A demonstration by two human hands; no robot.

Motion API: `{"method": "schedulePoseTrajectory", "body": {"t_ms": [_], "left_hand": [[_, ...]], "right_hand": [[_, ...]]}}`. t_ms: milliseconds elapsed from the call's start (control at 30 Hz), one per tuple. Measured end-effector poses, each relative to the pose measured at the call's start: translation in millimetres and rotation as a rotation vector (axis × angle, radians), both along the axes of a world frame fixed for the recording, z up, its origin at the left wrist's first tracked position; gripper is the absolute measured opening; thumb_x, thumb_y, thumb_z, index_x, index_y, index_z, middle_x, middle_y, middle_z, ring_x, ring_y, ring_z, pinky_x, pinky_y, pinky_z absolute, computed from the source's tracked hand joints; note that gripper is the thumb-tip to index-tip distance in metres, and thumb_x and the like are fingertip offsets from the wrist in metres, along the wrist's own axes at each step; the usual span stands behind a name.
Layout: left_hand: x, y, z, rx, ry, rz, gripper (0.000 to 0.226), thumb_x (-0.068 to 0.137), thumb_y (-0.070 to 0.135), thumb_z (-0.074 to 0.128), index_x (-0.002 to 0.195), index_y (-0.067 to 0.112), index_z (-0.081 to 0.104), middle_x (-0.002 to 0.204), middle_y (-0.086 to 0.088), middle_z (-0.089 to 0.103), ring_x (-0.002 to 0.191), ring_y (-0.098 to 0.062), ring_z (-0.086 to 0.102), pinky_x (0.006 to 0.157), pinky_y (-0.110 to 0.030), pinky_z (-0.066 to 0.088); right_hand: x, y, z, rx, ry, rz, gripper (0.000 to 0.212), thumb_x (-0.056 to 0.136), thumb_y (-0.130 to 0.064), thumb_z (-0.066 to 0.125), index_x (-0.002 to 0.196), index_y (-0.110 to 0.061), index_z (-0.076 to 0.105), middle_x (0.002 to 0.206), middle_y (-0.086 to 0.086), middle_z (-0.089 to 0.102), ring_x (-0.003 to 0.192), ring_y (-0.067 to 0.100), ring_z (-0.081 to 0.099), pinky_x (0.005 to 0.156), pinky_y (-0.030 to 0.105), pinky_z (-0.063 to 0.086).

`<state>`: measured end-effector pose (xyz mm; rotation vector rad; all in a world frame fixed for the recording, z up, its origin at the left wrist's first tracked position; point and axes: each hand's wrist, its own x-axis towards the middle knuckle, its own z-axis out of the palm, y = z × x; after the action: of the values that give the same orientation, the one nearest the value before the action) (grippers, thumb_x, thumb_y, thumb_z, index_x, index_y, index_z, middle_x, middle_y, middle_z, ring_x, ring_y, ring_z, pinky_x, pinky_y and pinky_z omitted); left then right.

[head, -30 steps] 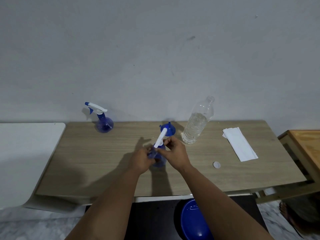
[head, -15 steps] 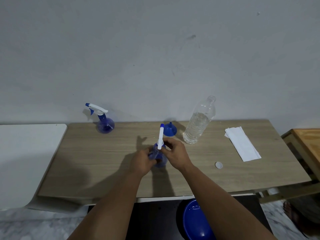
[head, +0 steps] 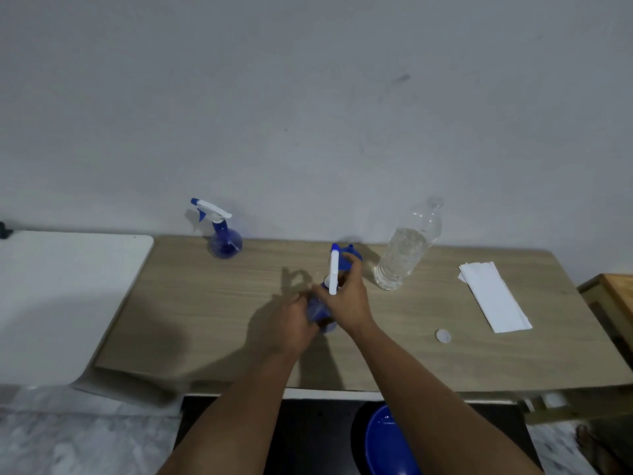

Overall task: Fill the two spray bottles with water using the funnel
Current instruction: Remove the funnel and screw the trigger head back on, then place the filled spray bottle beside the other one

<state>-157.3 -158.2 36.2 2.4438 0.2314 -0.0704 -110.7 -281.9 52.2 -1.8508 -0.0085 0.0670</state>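
A: Head view: what do the hands hold?
B: The left hand [head: 291, 323] grips the round body of the near spray bottle [head: 320, 311]; the right hand [head: 347, 303] pinches its white trigger head [head: 333, 272] at the neck.
A: And the rest?
B: The blue funnel [head: 352, 258] sits just behind the right hand, the uncapped water bottle [head: 407, 245] beyond it to the right, the second spray bottle [head: 222, 234] far left of the left hand.

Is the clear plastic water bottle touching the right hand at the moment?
Apart. In the head view, a strip of bare wooden tabletop shows between the clear plastic water bottle and the right hand, which grips the white spray head.
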Motion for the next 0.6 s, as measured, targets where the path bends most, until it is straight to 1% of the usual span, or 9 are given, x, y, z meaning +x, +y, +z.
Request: {"method": "schedulePoseTrajectory", "body": {"t_ms": [33, 133, 167, 233, 300, 400, 467, 533, 600], "left_hand": [[-6, -1, 5, -0.017, -0.025, -0.001, 0.044, 0.08, 0.04, 0.078, 0.117, 0.019, 0.065, 0.11, -0.001, 0.068, 0.1, -0.021, 0.066, 0.075, -0.026, 0.041], [-21, -1, 25, -0.016, -0.101, -0.034, 0.043, 0.086, 0.037, 0.074, 0.124, 0.019, 0.063, 0.118, 0.001, 0.066, 0.11, -0.018, 0.063, 0.091, -0.029, 0.048], [-25, 2, 31, -0.008, -0.133, -0.036, 0.043, 0.088, 0.037, 0.072, 0.126, 0.019, 0.063, 0.121, 0.001, 0.066, 0.112, -0.019, 0.063, 0.094, -0.028, 0.047], [-37, 15, 39, 0.033, -0.19, -0.038, 0.048, 0.088, 0.046, 0.068, 0.13, 0.022, 0.062, 0.125, 0.003, 0.064, 0.114, -0.017, 0.061, 0.089, -0.02, 0.041], [-51, 36, 40, 0.134, -0.205, -0.025, 0.057, 0.088, 0.055, 0.064, 0.136, 0.025, 0.057, 0.135, 0.008, 0.059, 0.121, -0.012, 0.057, 0.091, -0.015, 0.034], [-70, 73, 33, 0.27, -0.182, 0.081, 0.07, 0.086, 0.063, 0.061, 0.143, 0.025, 0.051, 0.145, 0.009, 0.051, 0.131, -0.014, 0.05, 0.109, -0.026, 0.036], [-78, 91, 30, 0.241, -0.173, 0.149, 0.072, 0.081, 0.06, 0.07, 0.141, 0.023, 0.054, 0.142, 0.006, 0.054, 0.128, -0.017, 0.053, 0.109, -0.03, 0.039], [-87, 103, 28, 0.157, -0.18, 0.224, 0.07, 0.075, 0.049, 0.081, 0.135, 0.018, 0.061, 0.134, 0.001, 0.061, 0.122, -0.02, 0.058, 0.106, -0.031, 0.044], [-96, 111, 24, 0.097, -0.186, 0.306, 0.066, 0.069, 0.039, 0.088, 0.127, 0.016, 0.067, 0.126, -0.002, 0.065, 0.116, -0.022, 0.063, 0.102, -0.032, 0.047]], "right_hand": [[1, 3, 5, -0.023, -0.037, 0.025, 0.073, 0.085, -0.015, 0.083, 0.143, -0.022, 0.04, 0.089, 0.006, 0.066, 0.076, 0.012, 0.064, 0.076, 0.023, 0.053], [3, 11, 24, -0.107, -0.18, 0.041, 0.044, 0.096, -0.019, 0.074, 0.136, -0.013, 0.057, 0.11, 0.007, 0.059, 0.094, 0.012, 0.059, 0.092, 0.029, 0.051], [4, 16, 31, -0.107, -0.218, 0.058, 0.038, 0.097, -0.015, 0.07, 0.135, -0.013, 0.061, 0.118, 0.005, 0.057, 0.1, 0.006, 0.057, 0.096, 0.025, 0.048], [6, 25, 44, -0.067, -0.242, 0.11, 0.039, 0.096, -0.005, 0.063, 0.132, -0.019, 0.065, 0.122, -0.003, 0.058, 0.101, -0.005, 0.058, 0.092, 0.015, 0.045], [5, 32, 53, -0.015, -0.203, 0.176, 0.044, 0.094, 0.0, 0.057, 0.129, -0.025, 0.065, 0.117, -0.011, 0.065, 0.095, -0.007, 0.061, 0.083, 0.012, 0.048], [1, 36, 54, -0.024, -0.089, 0.307, 0.041, 0.091, 0.002, 0.056, 0.12, -0.024, 0.068, 0.109, -0.009, 0.072, 0.097, 0.002, 0.067, 0.081, 0.017, 0.05], [-6, 40, 45, -0.068, 0.022, 0.38, 0.034, 0.09, 0.001, 0.058, 0.111, -0.023, 0.071, 0.104, -0.003, 0.074, 0.096, 0.014, 0.069, 0.081, 0.023, 0.05], [-16, 45, 30, -0.134, 0.124, 0.406, 0.02, 0.09, -0.006, 0.063, 0.097, -0.021, 0.073, 0.09, -0.001, 0.073, 0.082, 0.019, 0.068, 0.075, 0.031, 0.052], [-29, 49, 13, -0.214, 0.219, 0.437, 0.008, 0.088, -0.014, 0.066, 0.086, -0.01, 0.072, 0.074, 0.003, 0.066, 0.069, 0.022, 0.062, 0.068, 0.038, 0.051]]}}
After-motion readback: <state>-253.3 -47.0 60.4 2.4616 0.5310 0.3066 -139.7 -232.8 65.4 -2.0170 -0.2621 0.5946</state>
